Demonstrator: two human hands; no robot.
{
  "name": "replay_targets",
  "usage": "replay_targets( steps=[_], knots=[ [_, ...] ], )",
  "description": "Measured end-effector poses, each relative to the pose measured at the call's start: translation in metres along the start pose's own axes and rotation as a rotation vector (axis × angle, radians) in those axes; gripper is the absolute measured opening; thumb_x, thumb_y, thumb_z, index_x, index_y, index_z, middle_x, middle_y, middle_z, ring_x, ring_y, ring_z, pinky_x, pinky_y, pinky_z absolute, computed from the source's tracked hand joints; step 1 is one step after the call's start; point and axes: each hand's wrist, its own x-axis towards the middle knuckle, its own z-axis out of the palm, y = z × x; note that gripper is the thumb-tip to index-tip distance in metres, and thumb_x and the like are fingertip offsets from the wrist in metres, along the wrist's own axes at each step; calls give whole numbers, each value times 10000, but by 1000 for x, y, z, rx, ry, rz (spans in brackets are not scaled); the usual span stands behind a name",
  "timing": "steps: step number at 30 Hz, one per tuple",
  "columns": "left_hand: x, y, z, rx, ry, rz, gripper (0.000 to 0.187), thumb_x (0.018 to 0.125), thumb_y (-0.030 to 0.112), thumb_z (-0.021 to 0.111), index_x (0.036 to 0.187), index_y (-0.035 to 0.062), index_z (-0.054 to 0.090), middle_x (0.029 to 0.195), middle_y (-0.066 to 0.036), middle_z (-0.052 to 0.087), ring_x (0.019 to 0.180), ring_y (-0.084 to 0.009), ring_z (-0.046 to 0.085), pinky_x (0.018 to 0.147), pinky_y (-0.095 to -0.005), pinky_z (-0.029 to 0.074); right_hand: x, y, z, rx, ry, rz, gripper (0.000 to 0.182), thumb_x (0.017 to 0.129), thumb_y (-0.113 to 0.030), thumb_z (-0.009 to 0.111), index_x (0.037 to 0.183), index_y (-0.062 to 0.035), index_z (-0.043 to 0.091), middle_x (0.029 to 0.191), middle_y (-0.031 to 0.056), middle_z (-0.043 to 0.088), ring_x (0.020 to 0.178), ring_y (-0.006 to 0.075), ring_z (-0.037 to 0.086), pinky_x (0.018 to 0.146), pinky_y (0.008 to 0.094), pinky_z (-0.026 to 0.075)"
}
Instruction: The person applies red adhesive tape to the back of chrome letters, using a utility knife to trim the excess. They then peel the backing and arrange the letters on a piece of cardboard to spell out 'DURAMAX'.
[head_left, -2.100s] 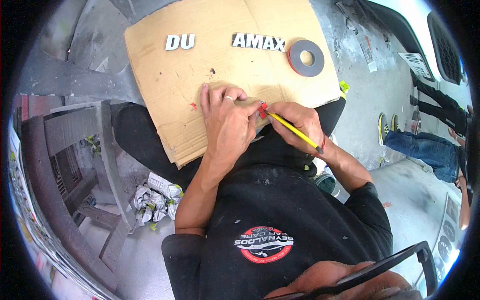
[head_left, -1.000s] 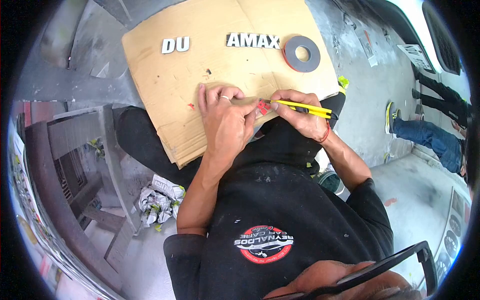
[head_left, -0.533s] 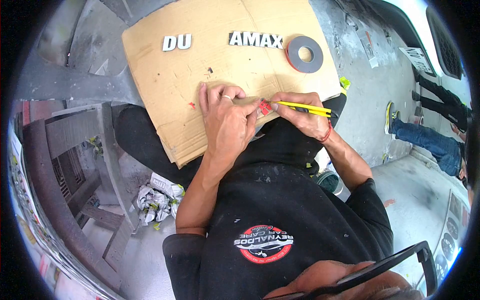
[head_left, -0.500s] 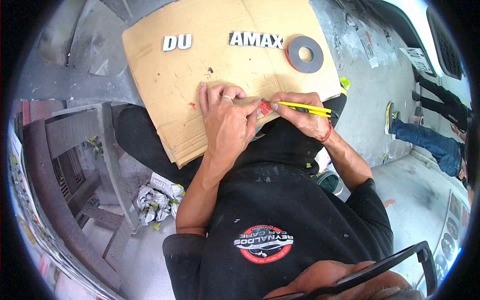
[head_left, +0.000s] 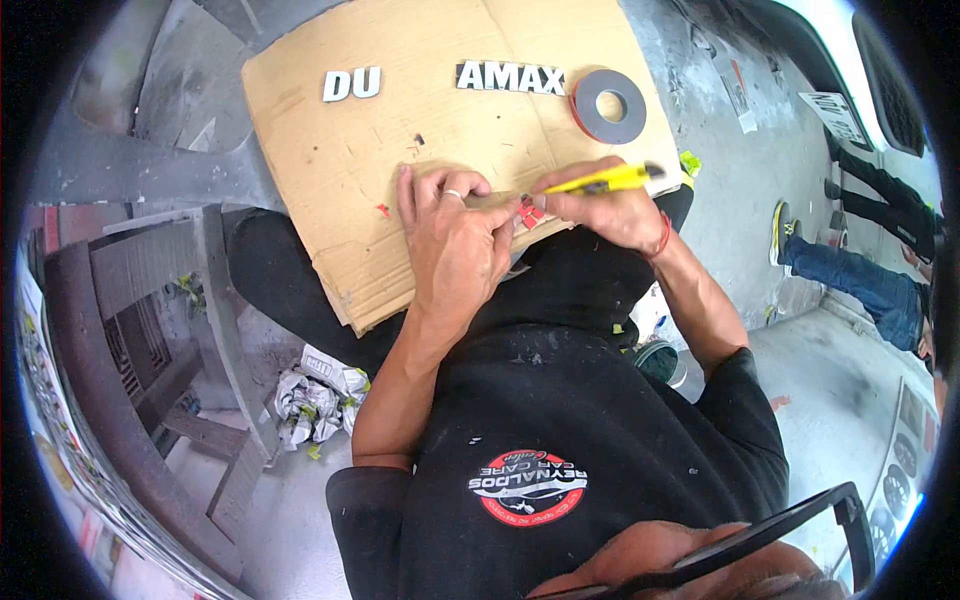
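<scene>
A sheet of cardboard lies across the lap. My right hand is closed round a yellow cutter, its tip end by a small red piece near the cardboard's lower edge. The fingertips of my left hand pinch that red piece from the other side, while its other fingers rest on the cardboard. Farther up lie the letters DU and AMAX, with a grey roll of tape to their right.
Crumpled paper lies on the floor at the lower left, beside a dark frame. A green container stands below my right forearm. Another person's legs and a vehicle with a plate are at the right.
The yellow cutter has swung, its rear end now raised farther up the picture. My right hand has turned with it and shifted slightly up. My left hand has stayed in place.
</scene>
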Motion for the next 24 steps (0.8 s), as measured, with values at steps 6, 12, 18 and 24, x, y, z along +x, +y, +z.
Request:
replay_targets(
  steps=[6,12,18,24],
  knots=[
    [1,0,1,0,-7,0,178,797,220,846,966,167,866,1055,-54,646,1144,-305,547,1224,-616,223,20,-18,-10,197,-158,352,234,878,-174,826,1044,-10,805,814,40,731,661,89,631,567,226,508],
    [3,3,-2,-8,-28,-15,186,792,240,848,962,168,868,1056,-57,649,1152,-302,548,1219,-614,226,8,-6,4,313,9,307,222,868,-182,821,979,0,763,777,22,706,668,82,647,569,231,533],
    [2,3,2,14,-1,-23,181,796,246,845,956,166,867,1036,-58,648,1147,-299,547,1212,-616,228,1,-10,7,346,44,301,202,869,-167,814,960,2,753,791,30,709,690,92,656,600,237,551],
    [3,3,3,14,-5,16,168,808,202,823,969,179,863,1026,-55,630,1131,-297,539,1208,-626,233,4,3,7,563,47,431,256,858,-208,853,995,-16,754,826,53,721,684,130,679,606,240,562]
  ],
)
